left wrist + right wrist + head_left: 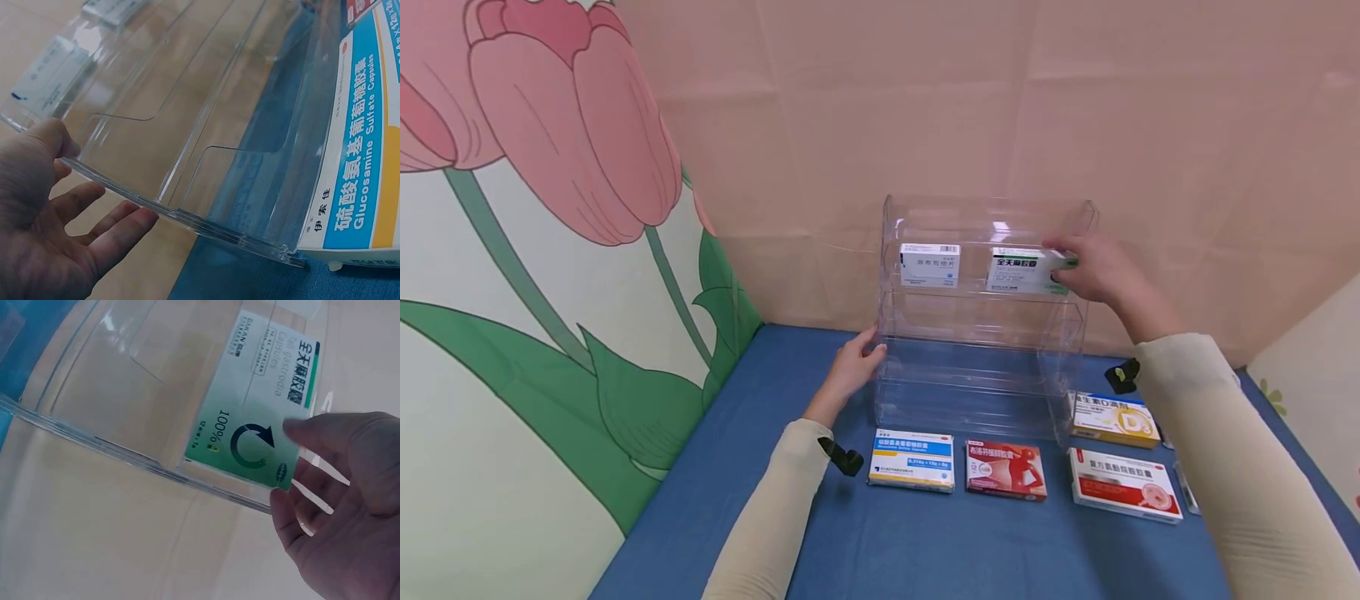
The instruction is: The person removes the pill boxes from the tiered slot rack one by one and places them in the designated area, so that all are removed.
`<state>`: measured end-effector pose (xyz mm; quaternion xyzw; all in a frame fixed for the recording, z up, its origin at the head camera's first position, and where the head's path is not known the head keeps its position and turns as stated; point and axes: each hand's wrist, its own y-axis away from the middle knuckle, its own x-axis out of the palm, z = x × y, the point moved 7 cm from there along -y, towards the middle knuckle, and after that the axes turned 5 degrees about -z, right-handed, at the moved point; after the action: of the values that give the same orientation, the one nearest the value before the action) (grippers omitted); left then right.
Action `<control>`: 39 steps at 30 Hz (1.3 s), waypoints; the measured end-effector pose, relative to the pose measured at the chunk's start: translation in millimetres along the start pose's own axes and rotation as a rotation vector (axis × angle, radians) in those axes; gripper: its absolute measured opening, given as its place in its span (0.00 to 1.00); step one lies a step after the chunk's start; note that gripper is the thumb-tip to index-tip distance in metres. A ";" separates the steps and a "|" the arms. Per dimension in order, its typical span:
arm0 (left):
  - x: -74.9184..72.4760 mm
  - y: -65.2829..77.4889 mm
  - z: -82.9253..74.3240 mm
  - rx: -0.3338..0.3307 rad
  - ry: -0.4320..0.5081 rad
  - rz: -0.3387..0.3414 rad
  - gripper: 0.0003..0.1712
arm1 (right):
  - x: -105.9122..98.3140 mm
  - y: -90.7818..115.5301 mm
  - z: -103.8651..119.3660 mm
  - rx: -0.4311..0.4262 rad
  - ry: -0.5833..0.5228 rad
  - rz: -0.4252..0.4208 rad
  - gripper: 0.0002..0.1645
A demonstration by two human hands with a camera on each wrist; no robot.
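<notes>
A clear plastic tiered rack point(981, 340) stands on a blue cloth. My left hand point(853, 367) holds its left side edge, the thumb and fingertips against the panel in the left wrist view. At the upper right of the rack, my right hand point(1097, 267) pinches the end of a white and green capsule box point(1018, 271). The right wrist view shows the thumb on the face of that box, with other fingers partly hidden behind its end. A white tablet box point(929, 265) stands on the same tier, to the left.
Before the rack lie a blue and white glucosamine box point(912, 460), a red capsule box point(1005, 470) and a white and red box point(1124, 485). A yellow and white D3 box point(1114, 418) lies by its right side. My right sleeve point(1247, 467) partly hides other boxes.
</notes>
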<state>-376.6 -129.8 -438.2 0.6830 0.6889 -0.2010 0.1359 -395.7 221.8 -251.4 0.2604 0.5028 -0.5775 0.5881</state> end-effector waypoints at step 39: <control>1.6 -4.3 2.3 -0.005 0.013 0.006 0.35 | -38.6 53.8 26.7 -0.102 -0.143 -0.254 0.21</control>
<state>-381.1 -129.4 -440.7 0.6858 0.6884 -0.1945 0.1339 -330.7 224.8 -222.1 0.1225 0.5174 -0.6380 0.5570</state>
